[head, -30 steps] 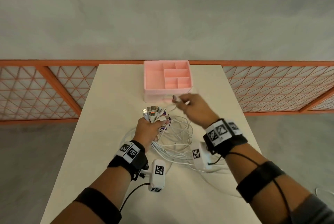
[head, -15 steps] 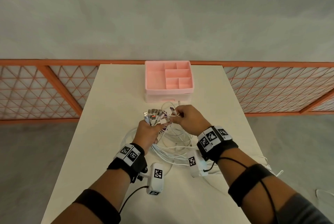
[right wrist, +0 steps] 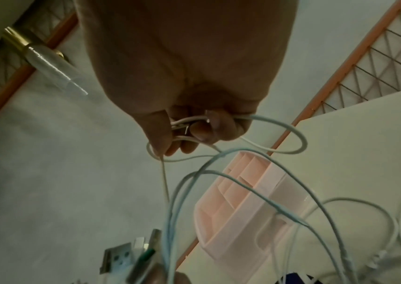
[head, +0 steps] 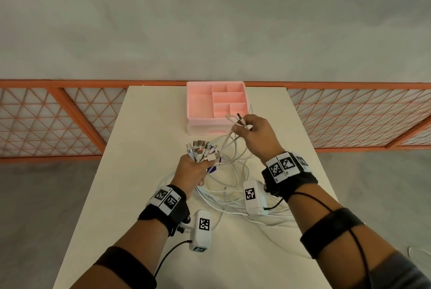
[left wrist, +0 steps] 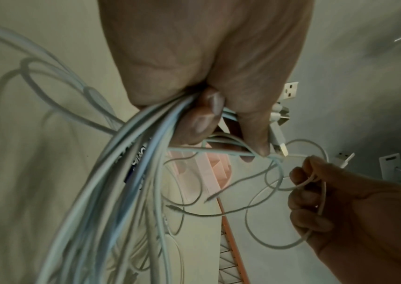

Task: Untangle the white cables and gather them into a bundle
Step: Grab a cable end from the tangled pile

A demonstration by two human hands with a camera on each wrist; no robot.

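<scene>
My left hand [head: 193, 169] grips a bunch of white cables [head: 224, 195] just below their USB plugs [head: 200, 148], which fan out above the fist; the left wrist view shows the strands [left wrist: 131, 173] running through the curled fingers [left wrist: 202, 119]. My right hand [head: 254, 132] is raised to the right and farther off, pinching a looped white cable end [head: 235, 120] with its small plug sticking up. In the right wrist view, the fingers [right wrist: 202, 130] curl round that loop [right wrist: 287, 138]. Loose loops trail on the table between both wrists.
A pink compartment organizer [head: 217, 106] stands at the far middle of the white table [head: 140, 172], just beyond my right hand. An orange lattice railing [head: 70, 120] runs behind the table. Another cable [head: 417, 253] lies on the floor at right.
My right hand, which had come close to the left hand's plugs half a second ago, has pulled up and to the right with a cable end, drawing strands taut. The left hand stayed put.
</scene>
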